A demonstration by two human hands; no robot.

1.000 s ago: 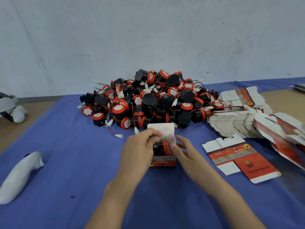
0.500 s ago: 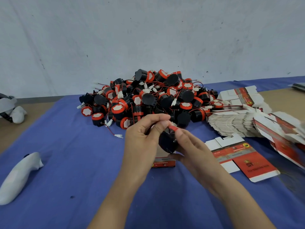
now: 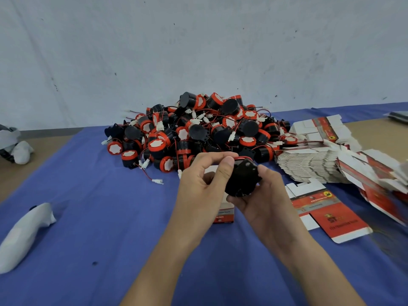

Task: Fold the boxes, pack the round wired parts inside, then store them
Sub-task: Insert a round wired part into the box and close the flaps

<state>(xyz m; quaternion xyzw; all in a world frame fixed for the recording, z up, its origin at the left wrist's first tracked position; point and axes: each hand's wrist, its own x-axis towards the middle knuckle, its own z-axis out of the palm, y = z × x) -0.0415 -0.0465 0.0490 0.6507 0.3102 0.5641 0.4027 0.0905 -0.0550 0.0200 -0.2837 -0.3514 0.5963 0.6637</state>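
**Black part in hand, above the box**

Cradling the round wired part (image 3: 241, 180) in the right hand (image 3: 262, 206), fingers curled under its black back. Pinching its upper rim between thumb and forefinger of the left hand (image 3: 198, 188). Holding it in the air near the middle of the bench, just above the folded box (image 3: 223, 215). Cannot tell how the box's top flaps stand, with most of it hidden behind both hands.

Judging from this: packing step, part not yet inside. Next move calls for turning the part to suit the opening and gathering its wire, not visible here. Then lowering it straight in and closing the flap.

Further out, toward the far edge: a heaped pile of parts (image 3: 198, 133), red-rimmed, tangled with wires and white plugs. Right of the pile, reaching the right edge: a fanned stack of flat boxes (image 3: 309, 164). Just beside the right hand: one flat box blank (image 3: 331, 215), printed side up on the blue cloth (image 3: 99, 217). Near the left edge: a white object (image 3: 24, 230), well apart from the work.
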